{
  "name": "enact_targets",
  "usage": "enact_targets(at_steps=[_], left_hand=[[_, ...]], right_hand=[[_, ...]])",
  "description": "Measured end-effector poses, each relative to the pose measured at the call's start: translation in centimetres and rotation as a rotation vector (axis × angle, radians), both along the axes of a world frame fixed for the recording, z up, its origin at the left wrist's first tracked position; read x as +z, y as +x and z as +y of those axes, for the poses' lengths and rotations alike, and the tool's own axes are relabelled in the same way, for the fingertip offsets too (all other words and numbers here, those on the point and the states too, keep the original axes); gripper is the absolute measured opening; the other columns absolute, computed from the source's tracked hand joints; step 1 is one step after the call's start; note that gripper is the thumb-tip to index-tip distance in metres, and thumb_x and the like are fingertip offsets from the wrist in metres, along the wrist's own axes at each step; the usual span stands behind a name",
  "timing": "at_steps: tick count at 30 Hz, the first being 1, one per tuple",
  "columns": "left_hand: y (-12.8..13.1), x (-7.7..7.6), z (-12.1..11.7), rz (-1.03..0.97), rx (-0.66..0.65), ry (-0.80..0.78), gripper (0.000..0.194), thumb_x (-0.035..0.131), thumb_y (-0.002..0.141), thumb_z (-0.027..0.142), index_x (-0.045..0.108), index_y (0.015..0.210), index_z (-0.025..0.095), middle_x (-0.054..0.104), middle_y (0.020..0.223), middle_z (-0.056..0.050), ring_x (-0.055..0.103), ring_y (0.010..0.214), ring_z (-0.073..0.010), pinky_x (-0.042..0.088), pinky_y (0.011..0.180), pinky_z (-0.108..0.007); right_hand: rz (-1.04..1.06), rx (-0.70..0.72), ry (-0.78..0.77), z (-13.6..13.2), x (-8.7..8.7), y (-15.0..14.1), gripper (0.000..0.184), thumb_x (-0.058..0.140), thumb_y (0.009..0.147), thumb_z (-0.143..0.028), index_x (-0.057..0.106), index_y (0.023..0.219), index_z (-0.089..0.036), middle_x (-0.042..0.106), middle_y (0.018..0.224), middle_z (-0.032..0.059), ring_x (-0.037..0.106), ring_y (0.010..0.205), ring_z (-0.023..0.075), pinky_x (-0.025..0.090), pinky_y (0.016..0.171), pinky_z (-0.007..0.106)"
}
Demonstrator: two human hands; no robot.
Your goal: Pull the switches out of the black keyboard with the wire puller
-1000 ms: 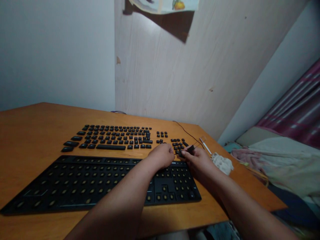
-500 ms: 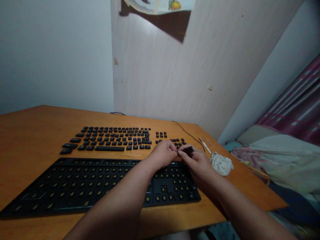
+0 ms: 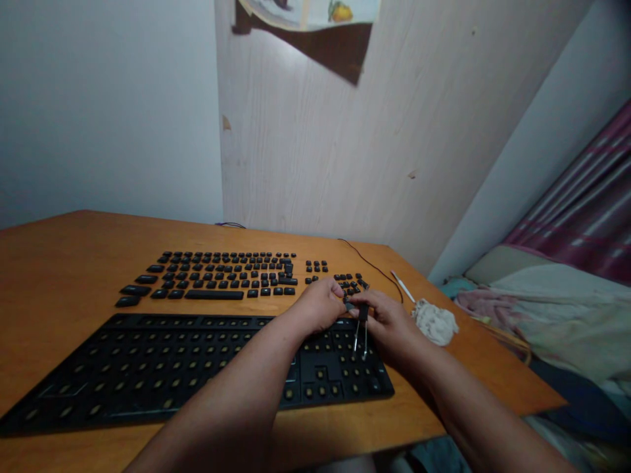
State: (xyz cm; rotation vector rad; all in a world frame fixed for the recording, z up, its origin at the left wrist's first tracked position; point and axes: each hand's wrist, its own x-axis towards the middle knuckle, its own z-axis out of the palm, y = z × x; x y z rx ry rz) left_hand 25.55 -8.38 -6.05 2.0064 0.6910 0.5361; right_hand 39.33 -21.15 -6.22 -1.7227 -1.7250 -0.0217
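Both hands meet above the right end of a black keyboard base (image 3: 315,360), whose switch posts show bare. My left hand (image 3: 320,303) pinches a small dark keycap (image 3: 349,306) between thumb and fingertips; its far side is partly hidden. My right hand (image 3: 392,318) is closed on a keycap puller (image 3: 363,313) with a black handle. Two thin wire prongs of the puller point down toward the number-pad part of the base. Right fingertips also touch the keycap or sit just beside it. Loose black keycaps (image 3: 351,287) lie just behind the hands.
Rows of loose keycaps, with a long space bar (image 3: 214,295), lie behind the base on the wooden table (image 3: 64,263). To the right are a crumpled white cloth (image 3: 434,322), a white stick-like tool (image 3: 403,286) and a thin black cable (image 3: 372,264). A bed stands beyond the table's right edge.
The keycap puller has turned in my right hand, so its wire prongs now hang down toward me. My left hand stays nearly in place, and the dark keycap shows more clearly between the hands.
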Motion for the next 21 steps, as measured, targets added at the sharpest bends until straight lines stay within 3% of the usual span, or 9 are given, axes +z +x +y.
enact_targets(at_steps=[7, 12, 17, 21], left_hand=[[0.0, 0.3, 0.2, 0.034, 0.104, 0.014, 0.018, 0.059, 0.07, 0.015, 0.058, 0.088, 0.018, 0.056, 0.064, 0.003, 0.049, 0.058, -0.0111, 0.033, 0.051, -0.021], [0.0, 0.1, 0.6, 0.054, 0.131, 0.053, 0.013, 0.058, 0.069, 0.018, 0.061, 0.082, 0.018, 0.059, 0.064, 0.001, 0.052, 0.06, -0.0132, 0.035, 0.053, -0.022], [-0.1, 0.4, 0.5, 0.078, 0.089, 0.11, 0.008, 0.058, 0.068, 0.019, 0.063, 0.074, 0.017, 0.063, 0.067, -0.002, 0.054, 0.064, -0.0147, 0.036, 0.054, -0.023], [-0.1, 0.2, 0.9, 0.068, 0.077, 0.118, 0.008, 0.058, 0.068, 0.02, 0.063, 0.074, 0.017, 0.065, 0.071, -0.002, 0.055, 0.065, -0.0146, 0.037, 0.055, -0.023]], right_hand=[[0.083, -0.07, -0.034, 0.6, -1.8, 2.4, 0.016, 0.062, 0.083, -0.033, 0.068, 0.093, -0.022, 0.067, 0.087, 0.003, 0.061, 0.08, 0.0191, 0.046, 0.072, 0.031], [0.168, -0.133, -0.141, 0.9, -3.1, 4.1, 0.021, 0.063, 0.081, -0.037, 0.07, 0.091, -0.02, 0.069, 0.08, 0.0023, 0.062, 0.072, 0.018, 0.046, 0.066, 0.029], [0.103, -0.112, -0.153, 1.1, -3.2, 4.6, 0.02, 0.063, 0.08, -0.033, 0.072, 0.093, -0.021, 0.071, 0.087, 0.0043, 0.064, 0.08, 0.0202, 0.048, 0.073, 0.032], [0.17, -0.142, -0.117, 1.1, -3.4, 4.7, 0.025, 0.064, 0.079, -0.035, 0.073, 0.098, -0.021, 0.072, 0.091, 0.0058, 0.065, 0.083, 0.0216, 0.049, 0.076, 0.034]])
